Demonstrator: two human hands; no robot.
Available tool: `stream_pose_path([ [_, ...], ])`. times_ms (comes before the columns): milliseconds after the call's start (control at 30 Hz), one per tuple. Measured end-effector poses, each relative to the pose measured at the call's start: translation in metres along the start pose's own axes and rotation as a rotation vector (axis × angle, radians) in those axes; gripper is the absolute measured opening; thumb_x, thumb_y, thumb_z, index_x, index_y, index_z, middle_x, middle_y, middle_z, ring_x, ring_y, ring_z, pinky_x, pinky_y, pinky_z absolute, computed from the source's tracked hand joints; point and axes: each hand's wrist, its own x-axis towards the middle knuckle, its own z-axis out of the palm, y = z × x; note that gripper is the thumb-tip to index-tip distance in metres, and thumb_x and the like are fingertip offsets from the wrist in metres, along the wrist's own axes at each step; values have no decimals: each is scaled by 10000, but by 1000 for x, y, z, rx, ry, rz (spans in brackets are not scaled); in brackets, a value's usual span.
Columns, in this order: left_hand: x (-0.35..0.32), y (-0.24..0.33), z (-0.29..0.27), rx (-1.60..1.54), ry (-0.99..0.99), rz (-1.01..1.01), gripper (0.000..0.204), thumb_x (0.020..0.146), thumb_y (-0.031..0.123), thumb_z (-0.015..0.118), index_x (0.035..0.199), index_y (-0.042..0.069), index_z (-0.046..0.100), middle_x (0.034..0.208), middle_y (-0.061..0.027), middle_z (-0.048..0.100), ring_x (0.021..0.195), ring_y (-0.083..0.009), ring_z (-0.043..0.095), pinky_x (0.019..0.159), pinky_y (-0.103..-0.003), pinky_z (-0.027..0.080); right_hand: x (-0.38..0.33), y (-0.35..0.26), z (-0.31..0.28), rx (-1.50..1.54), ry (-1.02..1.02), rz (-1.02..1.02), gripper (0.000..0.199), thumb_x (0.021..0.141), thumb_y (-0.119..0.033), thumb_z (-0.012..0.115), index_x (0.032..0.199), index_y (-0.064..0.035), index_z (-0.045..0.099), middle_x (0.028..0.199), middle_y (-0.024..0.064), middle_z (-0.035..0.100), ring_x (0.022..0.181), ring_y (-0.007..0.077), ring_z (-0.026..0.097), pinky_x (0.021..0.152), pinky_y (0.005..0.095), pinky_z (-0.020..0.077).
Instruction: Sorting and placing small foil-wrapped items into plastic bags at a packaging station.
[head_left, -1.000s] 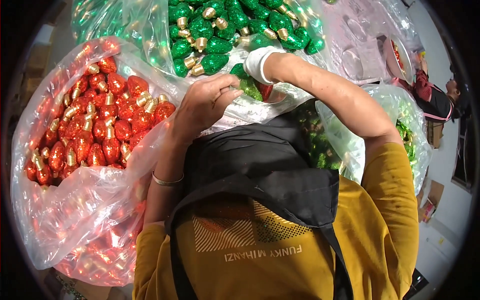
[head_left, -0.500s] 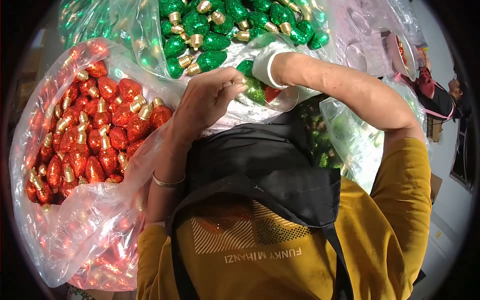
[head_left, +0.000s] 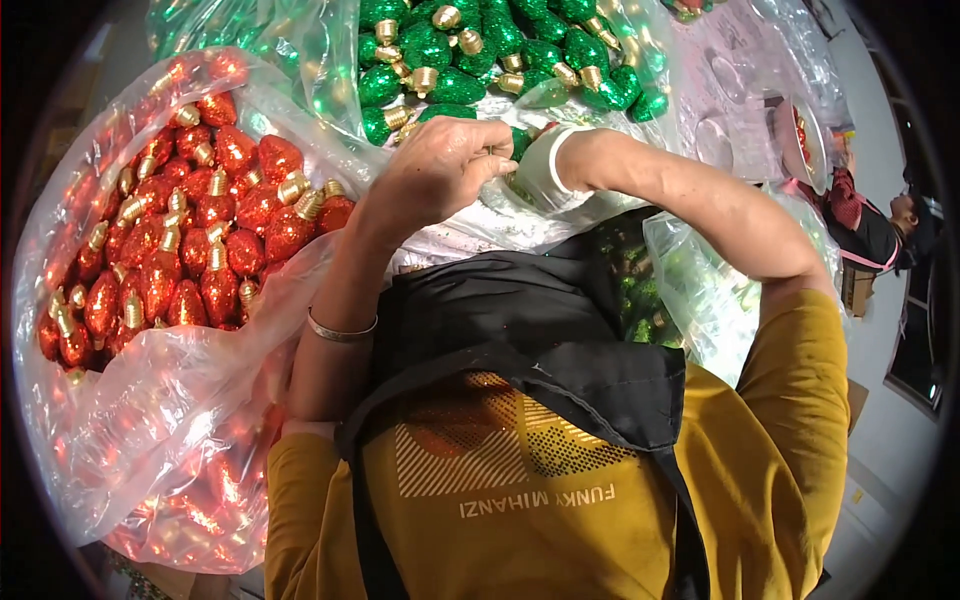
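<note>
My left hand [head_left: 440,168] is closed in a pinch, thumb against fingers, beside a green glitter bulb ornament [head_left: 521,143]. What sits between its fingertips is too small to make out. My right hand [head_left: 553,168], in a white glove, curls round that green ornament; its fingers are mostly hidden, and only a small part of the ornament shows. To the left, a clear plastic bag [head_left: 190,385] holds several red glitter bulb ornaments [head_left: 160,275] with gold screw caps. Beyond my hands lie several green glitter bulb ornaments [head_left: 455,87], also gold-capped.
Clear plastic [head_left: 265,70] surrounds the green pile. More bagged green pieces [head_left: 650,300] sit by my right elbow. At the far right, a white container [head_left: 802,145] with red pieces stands near another person [head_left: 865,215]. A black apron [head_left: 480,300] covers my front.
Both hands have shifted slightly right. The gloved hand has turned over the ornament, so less green shows, and the red piece under it is now mostly hidden. The view has shifted a little.
</note>
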Motion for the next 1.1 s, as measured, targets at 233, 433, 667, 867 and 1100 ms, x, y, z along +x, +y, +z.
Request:
stream_pose_path([
  [233, 11, 8, -27, 41, -174, -189, 112, 781, 101, 626, 831, 4, 601, 648, -162, 548, 584, -290, 545, 558, -356, 415, -18, -2, -11, 76, 139, -128, 205, 820, -161, 594, 960, -17, 632, 851, 168, 652, 761, 324, 638, 666, 392, 507],
  [433, -25, 20, -51, 252, -165, -265, 143, 772, 133, 654, 846, 16, 618, 711, -132, 591, 626, -255, 562, 565, -350, 427, -202, 1, 2, 141, 893, 102, 200, 857, -150, 608, 977, 10, 602, 983, 160, 613, 758, 279, 619, 671, 348, 487],
  [667, -18, 61, -6, 292, 228, 177, 75, 744, 94, 641, 808, 59, 622, 769, -90, 600, 715, -271, 577, 739, -397, 434, -341, 108, 275, -212, -320, 549, 169, 830, -114, 561, 937, -16, 646, 914, 155, 659, 692, 203, 625, 597, 304, 489],
  [867, -32, 37, 24, 550, -177, 7, 117, 724, 33, 625, 828, 75, 590, 784, -90, 576, 799, -271, 573, 814, -412, 401, -295, 73, 407, 757, 533, 1052, 312, 845, -132, 517, 1127, -8, 564, 1053, 222, 637, 945, 363, 623, 804, 412, 502],
  [1100, -12, 48, 77, 638, 57, 67, 79, 758, 93, 575, 828, 79, 541, 667, -69, 541, 684, -267, 563, 706, -409, 399, -322, 93, 499, 430, 128, 1246, 428, 795, -137, 591, 1203, -23, 530, 1040, 207, 648, 930, 383, 623, 811, 400, 505],
])
